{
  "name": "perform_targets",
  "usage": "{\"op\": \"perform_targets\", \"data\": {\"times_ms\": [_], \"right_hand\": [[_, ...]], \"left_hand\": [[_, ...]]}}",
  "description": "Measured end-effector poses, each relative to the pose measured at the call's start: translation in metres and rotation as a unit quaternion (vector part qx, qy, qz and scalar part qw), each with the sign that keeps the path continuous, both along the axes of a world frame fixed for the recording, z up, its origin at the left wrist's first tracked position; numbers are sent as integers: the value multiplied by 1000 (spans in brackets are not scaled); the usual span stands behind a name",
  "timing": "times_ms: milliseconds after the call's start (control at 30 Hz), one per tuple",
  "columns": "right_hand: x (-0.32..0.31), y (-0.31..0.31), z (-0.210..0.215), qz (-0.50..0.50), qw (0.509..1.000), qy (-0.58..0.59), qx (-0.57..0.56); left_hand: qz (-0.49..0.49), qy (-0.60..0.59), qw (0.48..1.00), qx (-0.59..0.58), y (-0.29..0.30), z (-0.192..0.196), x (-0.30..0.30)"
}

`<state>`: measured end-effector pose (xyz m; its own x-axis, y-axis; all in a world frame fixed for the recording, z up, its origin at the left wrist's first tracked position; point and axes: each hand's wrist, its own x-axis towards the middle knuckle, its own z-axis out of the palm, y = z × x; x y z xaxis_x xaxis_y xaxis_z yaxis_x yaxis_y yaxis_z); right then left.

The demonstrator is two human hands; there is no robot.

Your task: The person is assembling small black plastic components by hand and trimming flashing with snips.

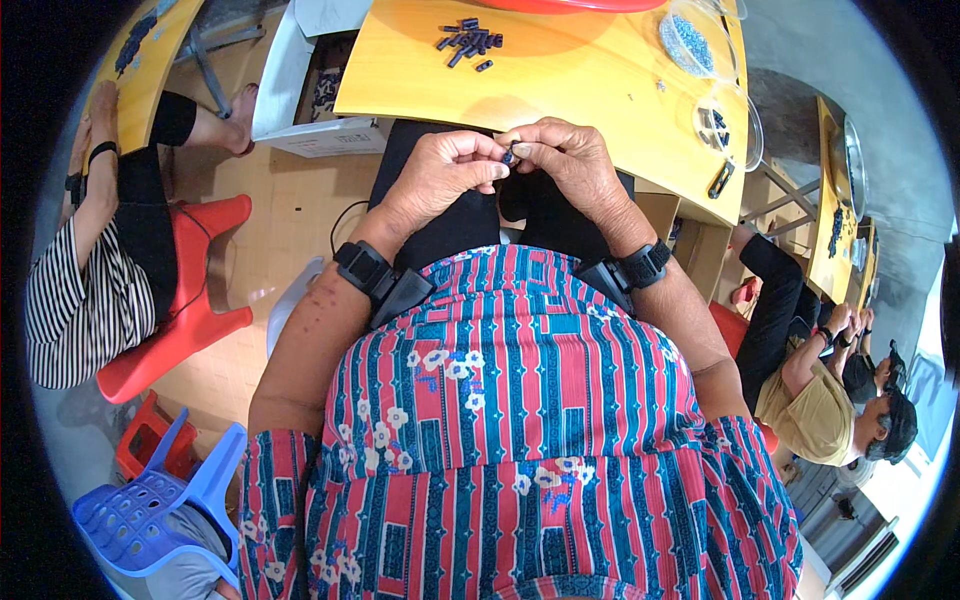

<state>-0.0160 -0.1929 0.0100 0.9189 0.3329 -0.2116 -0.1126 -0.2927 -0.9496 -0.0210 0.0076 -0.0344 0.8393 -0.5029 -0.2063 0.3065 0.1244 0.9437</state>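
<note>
Just off the table's near edge, over my lap, my left hand point(445, 178) and my right hand point(568, 165) meet fingertip to fingertip. Both pinch a small dark blue-black piece point(509, 158), mostly covered by the fingers, so its exact kind cannot be made out. Beyond them on the yellow table point(590, 75) lies a loose pile of short dark cylindrical pieces point(470, 42). To the right, a clear round tub point(724, 112) has a few similar dark pieces in it. A flat black part point(720, 179) rests near the table's right corner.
A clear tub of small blue bits point(686, 45) stands at the far right, beside a red basin point(570, 4). An open white cardboard box point(325, 137) is left of the table; a brown carton point(690, 245) sits below it. People sit on both sides, one on a red stool point(200, 310).
</note>
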Motion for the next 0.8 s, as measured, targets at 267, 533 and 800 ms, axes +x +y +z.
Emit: {"op": "perform_targets", "data": {"times_ms": [267, 533, 800], "right_hand": [[-1, 2, -3, -4, 998, -57, 0], [-1, 2, -5, 6, 996, -91, -12], [-2, 2, -10, 5, 997, -68, 32]], "left_hand": [[0, -1, 1000, 7, 0, 1, -1], [2, 4, 1000, 12, -1, 6, -2], [8, 8, 1000, -27, -2, 4, -3]]}}
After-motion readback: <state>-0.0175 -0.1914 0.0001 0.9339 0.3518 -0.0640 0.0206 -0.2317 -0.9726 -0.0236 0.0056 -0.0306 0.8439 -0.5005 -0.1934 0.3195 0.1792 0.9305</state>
